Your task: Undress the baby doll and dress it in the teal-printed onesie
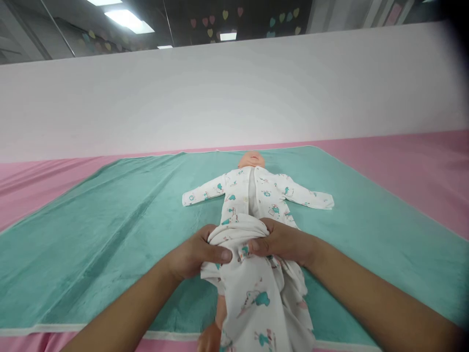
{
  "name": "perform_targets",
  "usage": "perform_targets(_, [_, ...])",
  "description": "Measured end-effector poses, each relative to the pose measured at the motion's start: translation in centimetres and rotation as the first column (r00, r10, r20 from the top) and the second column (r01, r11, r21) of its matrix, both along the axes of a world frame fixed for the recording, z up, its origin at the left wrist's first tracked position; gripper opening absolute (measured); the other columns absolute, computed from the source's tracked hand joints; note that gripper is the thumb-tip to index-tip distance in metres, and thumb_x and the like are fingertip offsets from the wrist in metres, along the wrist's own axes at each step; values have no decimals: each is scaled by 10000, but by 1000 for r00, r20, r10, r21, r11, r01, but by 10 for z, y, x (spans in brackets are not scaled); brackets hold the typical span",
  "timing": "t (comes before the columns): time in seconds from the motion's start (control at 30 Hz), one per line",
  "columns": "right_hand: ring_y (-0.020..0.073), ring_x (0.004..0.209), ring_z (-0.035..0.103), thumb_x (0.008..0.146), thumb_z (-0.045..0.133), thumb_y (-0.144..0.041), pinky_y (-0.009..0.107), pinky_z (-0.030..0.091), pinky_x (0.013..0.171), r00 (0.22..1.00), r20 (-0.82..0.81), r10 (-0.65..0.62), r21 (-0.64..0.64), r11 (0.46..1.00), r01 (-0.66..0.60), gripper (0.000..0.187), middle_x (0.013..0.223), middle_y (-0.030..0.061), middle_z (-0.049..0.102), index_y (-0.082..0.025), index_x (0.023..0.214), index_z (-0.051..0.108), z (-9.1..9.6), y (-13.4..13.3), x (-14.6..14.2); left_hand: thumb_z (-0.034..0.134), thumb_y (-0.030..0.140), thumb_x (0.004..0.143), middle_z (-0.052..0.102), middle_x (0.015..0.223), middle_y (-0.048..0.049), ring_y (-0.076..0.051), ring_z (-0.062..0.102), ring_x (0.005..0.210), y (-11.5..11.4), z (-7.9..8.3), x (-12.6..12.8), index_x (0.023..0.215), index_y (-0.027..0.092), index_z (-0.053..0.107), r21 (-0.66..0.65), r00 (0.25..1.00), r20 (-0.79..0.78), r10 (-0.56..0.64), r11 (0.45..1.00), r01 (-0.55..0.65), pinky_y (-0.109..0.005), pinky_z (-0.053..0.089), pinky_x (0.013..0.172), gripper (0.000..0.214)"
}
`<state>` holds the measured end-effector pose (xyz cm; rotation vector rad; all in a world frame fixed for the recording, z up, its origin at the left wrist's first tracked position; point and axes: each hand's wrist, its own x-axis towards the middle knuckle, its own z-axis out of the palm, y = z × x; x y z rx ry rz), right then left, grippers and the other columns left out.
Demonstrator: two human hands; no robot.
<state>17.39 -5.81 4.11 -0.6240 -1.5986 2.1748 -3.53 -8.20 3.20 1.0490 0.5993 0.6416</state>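
Broad teal plush blanket (120, 234) beneath, apparently padding the peach plastic doll (251, 159), face up; white printed cloth bottoms (252, 288) bunch over its lower body, left hand (194, 253) and right hand (284, 242) gripping the rolled sides, seemingly keeping them gathered.

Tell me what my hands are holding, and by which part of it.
Your left hand and right hand both grip the lower white printed garment by its bunched upper edge, one at each side.
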Motion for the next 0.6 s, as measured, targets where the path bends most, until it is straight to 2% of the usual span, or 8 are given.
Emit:
perform_targets(0.2, [203,890,596,698,706,-414,331,470,777,1000,10,8,24,1000,-8,454,956,78,646,-137,1051,637,-2,1,1,694,241,640,655,725,-98,-164,578,616,0,-1,-2,975,74,678,-34,992,105,64,998,-61,-233,438,564,374])
perform_targets(0.4, [209,899,597,669,733,-390,346,466,795,998,69,2,49,999,-5,460,974,71,648,-150,1050,642,3,-3,1,705,301,648,675,850,-139,-231,621,708,0,-5,-1,1081,74,636,5,989,140,-41,999,40,-292,473,621,494])
perform_targets(0.6, [202,883,600,623,764,-360,332,468,786,997,79,25,56,998,-30,454,942,57,650,-150,1011,656,9,-4,2,738,178,587,669,935,-139,-251,616,809,3,-5,0,1111,85,620,56,997,64,-46,998,42,-328,475,707,545])
